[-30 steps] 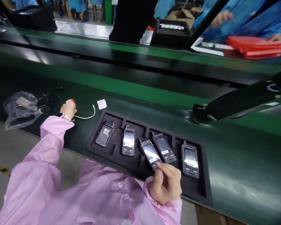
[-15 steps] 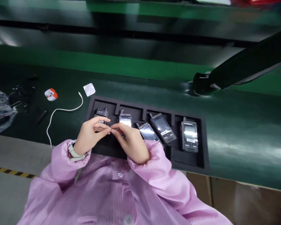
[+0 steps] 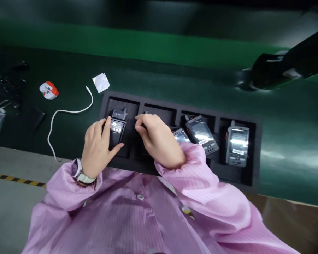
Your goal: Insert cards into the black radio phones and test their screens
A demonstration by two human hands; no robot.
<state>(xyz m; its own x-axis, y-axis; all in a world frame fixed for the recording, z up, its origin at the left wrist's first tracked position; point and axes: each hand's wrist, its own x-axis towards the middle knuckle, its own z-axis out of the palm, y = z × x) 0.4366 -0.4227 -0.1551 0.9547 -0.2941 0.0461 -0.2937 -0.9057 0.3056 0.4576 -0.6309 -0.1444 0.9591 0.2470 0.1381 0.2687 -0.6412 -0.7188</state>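
The left hand (image 3: 96, 148) holds a handset (image 3: 116, 128), its back open, low in the black tray (image 3: 257, 155). Just beside it the right hand's (image 3: 161, 143) fingertips draw close together, any pinched thing too small to make out. Right of both hands lie other handsets (image 3: 201, 132); beyond the left, a white cable (image 3: 69, 111) curves across the worktop (image 3: 169, 81).

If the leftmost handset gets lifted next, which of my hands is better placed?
Probably your left hand: its index finger lies along the left edge of the leftmost handset, thumb near the lower end. Your right hand is apart, farther right, fingertips drawn together.
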